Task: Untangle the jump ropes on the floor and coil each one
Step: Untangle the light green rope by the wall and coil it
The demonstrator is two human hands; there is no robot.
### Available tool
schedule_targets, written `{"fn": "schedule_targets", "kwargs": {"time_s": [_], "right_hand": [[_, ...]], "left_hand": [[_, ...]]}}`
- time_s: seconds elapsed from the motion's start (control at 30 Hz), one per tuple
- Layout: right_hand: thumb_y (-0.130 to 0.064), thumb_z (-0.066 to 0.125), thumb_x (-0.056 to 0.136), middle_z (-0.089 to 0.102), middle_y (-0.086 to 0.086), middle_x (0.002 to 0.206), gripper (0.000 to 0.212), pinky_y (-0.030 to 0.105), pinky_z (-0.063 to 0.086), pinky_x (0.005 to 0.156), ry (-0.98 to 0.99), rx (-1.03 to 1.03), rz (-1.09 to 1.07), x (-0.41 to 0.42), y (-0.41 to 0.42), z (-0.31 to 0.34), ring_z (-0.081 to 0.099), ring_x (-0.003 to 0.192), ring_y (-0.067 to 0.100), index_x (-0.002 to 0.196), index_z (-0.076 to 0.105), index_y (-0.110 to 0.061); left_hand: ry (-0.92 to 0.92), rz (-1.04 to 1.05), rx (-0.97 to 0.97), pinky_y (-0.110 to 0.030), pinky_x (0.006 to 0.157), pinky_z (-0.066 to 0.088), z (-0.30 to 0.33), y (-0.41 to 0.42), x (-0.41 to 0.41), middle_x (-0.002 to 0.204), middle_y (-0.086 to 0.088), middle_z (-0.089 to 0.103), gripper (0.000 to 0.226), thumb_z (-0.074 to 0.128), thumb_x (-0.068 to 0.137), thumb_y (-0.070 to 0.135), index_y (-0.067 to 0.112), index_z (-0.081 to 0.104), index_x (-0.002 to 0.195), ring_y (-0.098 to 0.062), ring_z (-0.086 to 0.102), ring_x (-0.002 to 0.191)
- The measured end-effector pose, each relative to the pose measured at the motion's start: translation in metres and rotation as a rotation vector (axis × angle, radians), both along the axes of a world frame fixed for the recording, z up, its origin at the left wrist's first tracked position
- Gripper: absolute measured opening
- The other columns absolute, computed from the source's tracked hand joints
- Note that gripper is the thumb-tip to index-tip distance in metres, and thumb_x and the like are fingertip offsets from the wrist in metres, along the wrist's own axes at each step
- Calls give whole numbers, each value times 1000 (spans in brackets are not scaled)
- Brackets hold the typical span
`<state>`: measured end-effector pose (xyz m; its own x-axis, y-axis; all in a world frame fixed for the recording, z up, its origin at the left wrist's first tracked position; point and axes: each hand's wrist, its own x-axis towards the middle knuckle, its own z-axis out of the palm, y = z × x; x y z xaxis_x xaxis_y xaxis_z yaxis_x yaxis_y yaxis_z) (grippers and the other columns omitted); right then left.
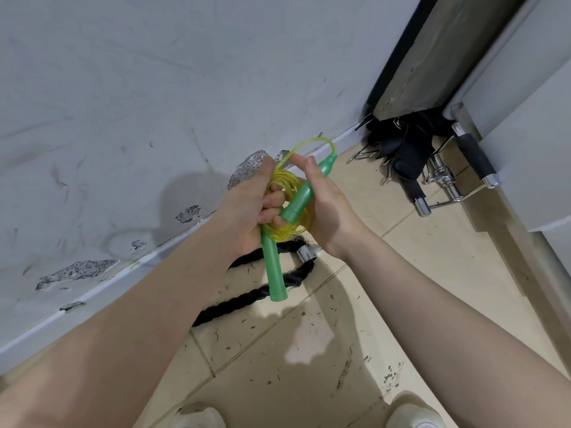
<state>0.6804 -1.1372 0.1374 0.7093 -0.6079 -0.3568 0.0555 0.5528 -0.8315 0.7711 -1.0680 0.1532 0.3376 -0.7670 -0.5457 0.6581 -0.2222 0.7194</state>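
glossy yellow cord (285, 180) coiled, smooth green handles (275, 267)

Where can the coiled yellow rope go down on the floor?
Bare tile lies between the black rope and the shoes, dusty but open. Another patch sits right of the right hand, short of the metal handles. By the wall the black rope crowds it; the corner holds straps.
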Motion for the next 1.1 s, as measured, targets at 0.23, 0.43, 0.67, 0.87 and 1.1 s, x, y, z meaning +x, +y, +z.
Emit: {"fn": "schedule_targets", "kwargs": {"time_s": [0.23, 0.43, 0.67, 0.87, 1.1], "right_hand": [[-37, 56, 90, 57, 0, 67, 27, 25, 45, 49, 92, -308, -121, 0, -1, -4, 56, 57, 17, 90, 61, -10], [-39, 63, 84, 57, -12, 72, 9, 25, 47, 71, 276, -802, -239, -6, -8, 2, 55, 70, 2, 85, 65, -30], [-45, 55, 82, 57, -2, 98, 44, 37, 50, 85, 305, -913, 345, -12, -21, 8, 57, 98, 13, 125, 49, -48], [-4, 56, 90, 66, 0, 85, 51, 24, 48, 47, 200, -526, 186, -7, -11, 15, 60, 68, 12, 133, 47, -28], [-10, 49, 82, 50, 6, 122, 79, 32, 36, 72, 800, -1179, 165, 6, -3, 19, 52, 104, 29, 147, 12, -37]], "left_hand": [[-128, -3, 41, -19, 39, 36, -5, -6, -10, 53, 6, 34, 34, 40, 97, 42, 15, 61, 99, -5, 28, 36], [-261, -2, 110, -29, 56, 28, -7, -18, -17, 44, 8, 38, 39, 43, 95, 50, 16, 61, 87, -11, 37, 40], [-198, 128, 88, -20, 45, 31, 4, -16, 2, 39, 8, 25, 39, 40, 99, 38, 16, 56, 72, -6, 24, 33], [-192, 58, 76, -18, 42, 28, 4, -18, 10, 43, 8, 23, 32, 40, 99, 38, 16, 45, 78, -6, 23, 34], [-349, -87, 74, -24, 51, 24, 12, -18, 2, 49, 9, 29, 27, 50, 94, 38, 17, 49, 77, -7, 26, 41]]}}
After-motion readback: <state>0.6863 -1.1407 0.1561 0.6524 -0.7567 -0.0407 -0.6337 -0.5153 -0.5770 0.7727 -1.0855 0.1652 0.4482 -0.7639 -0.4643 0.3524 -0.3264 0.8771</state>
